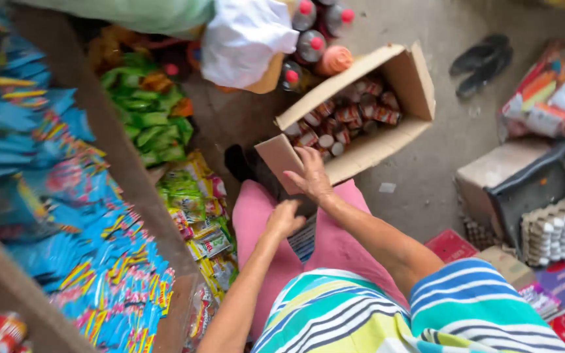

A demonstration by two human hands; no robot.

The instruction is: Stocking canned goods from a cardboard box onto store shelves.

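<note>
**Hands at an open carton of cans on the floor**

Wooden shelf [125, 170] is running down the left, carrying blue sachet strips [67, 216] and yellow-green snack packets [197, 209]. Concrete floor [439, 170] is lying under everything. Cardboard box [420, 85] is sitting open on the floor just ahead of the person's pink-clad knees, tilted, flaps up, red-labelled cans [348, 121] packed inside. Red-capped bottles [312, 42] are standing just behind the box; black sandals [482, 62] are lying to its right. Right hand [308, 175] is resting on the box's near flap, fingers spread and flat, gripping nothing. Left hand [284, 219] is hovering just beside it over the knee, fingers curled; cannot tell whether it is holding anything.
</note>
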